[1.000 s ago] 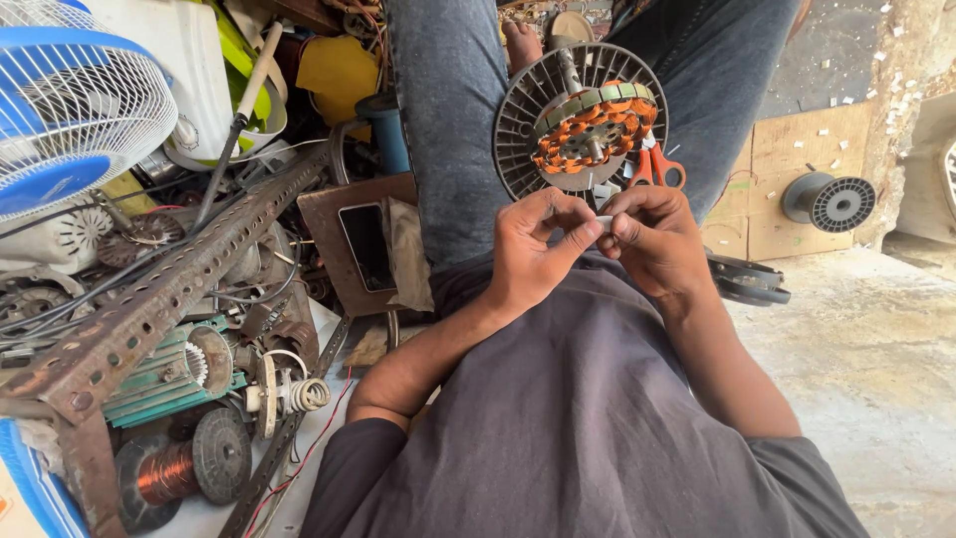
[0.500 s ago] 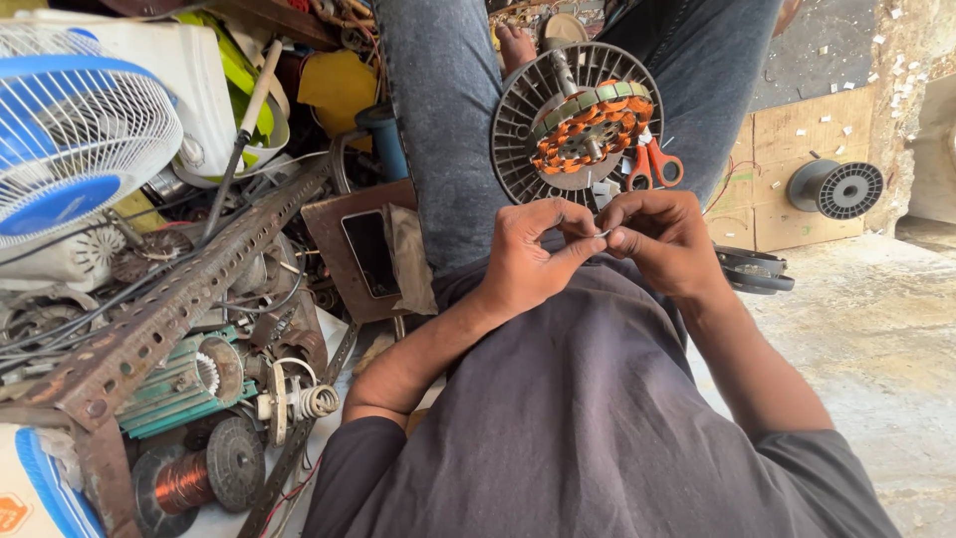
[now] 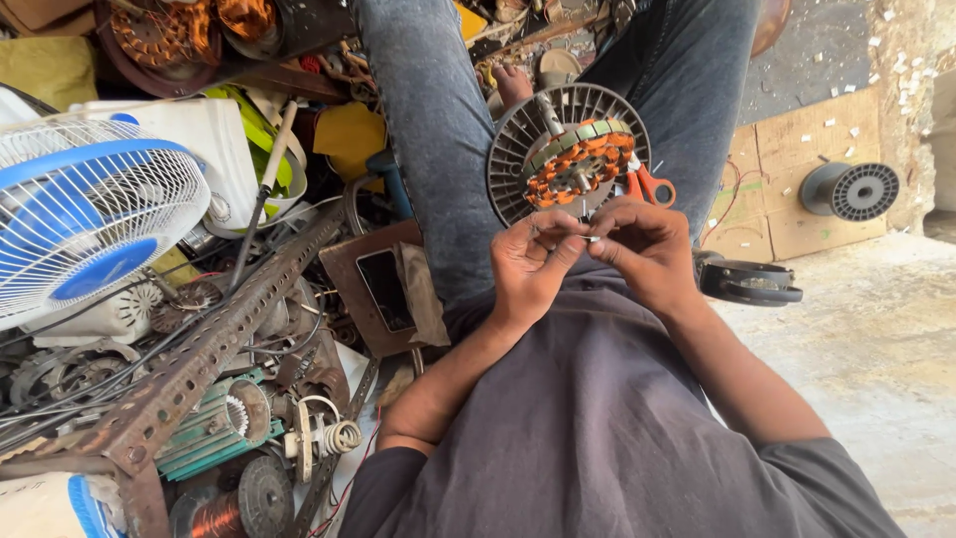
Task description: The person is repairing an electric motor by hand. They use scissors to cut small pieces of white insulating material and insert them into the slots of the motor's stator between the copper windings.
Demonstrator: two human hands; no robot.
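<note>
A round fan motor stator (image 3: pixel 570 157) with orange copper windings and a grey slotted rim rests between my knees. Just below it, my left hand (image 3: pixel 530 265) and my right hand (image 3: pixel 645 249) meet fingertip to fingertip, pinching a thin wire that leads from the windings. The wire itself is very fine and barely visible. Orange-handled scissors (image 3: pixel 649 185) lie right of the stator, partly behind my right hand.
A blue and white table fan (image 3: pixel 85 214) stands at the left. A rusty perforated angle bar (image 3: pixel 209 349) crosses a heap of motor parts and copper coils. A phone (image 3: pixel 383 289) lies on a brown board. A grey empty spool (image 3: pixel 851 189) sits on cardboard at the right.
The view has tilted slightly, so the stator and hands sit lower in the picture. Both hands stay together at the wire; fingers shifted only a little.
</note>
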